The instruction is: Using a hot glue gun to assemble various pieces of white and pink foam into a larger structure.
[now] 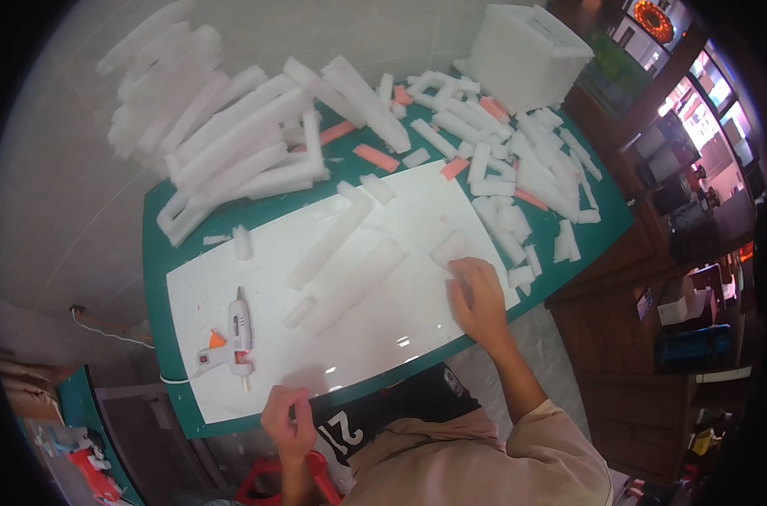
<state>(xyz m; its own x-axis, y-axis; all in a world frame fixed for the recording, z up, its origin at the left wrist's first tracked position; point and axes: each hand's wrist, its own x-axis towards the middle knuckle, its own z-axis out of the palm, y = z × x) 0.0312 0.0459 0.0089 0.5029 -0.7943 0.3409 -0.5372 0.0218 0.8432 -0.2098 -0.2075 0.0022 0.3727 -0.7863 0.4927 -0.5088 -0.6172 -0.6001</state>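
My right hand (478, 302) is over the right part of a white board (417, 316). Its fingertips are at the near edge of a small white foam block (451, 248), with the thumb held apart. At the board's near edge, my left hand (289, 420) is raised with its fingers curled toward the thumb, and nothing shows in it. Two long white foam strips (329, 240) (358, 282) lie slantwise mid-board, with a short foam piece (300, 311) beside them. To the left rests a white glue gun (240, 333) with an orange trigger, its nozzle pointing away from me.
Long foam pieces (232, 135) are heaped at the green table's far left. Smaller foam offcuts (544, 169) and pink strips (375, 158) cover its far right. A large white foam block (531, 59) stands at the back. The glue gun's cord (177, 381) runs off the left edge.
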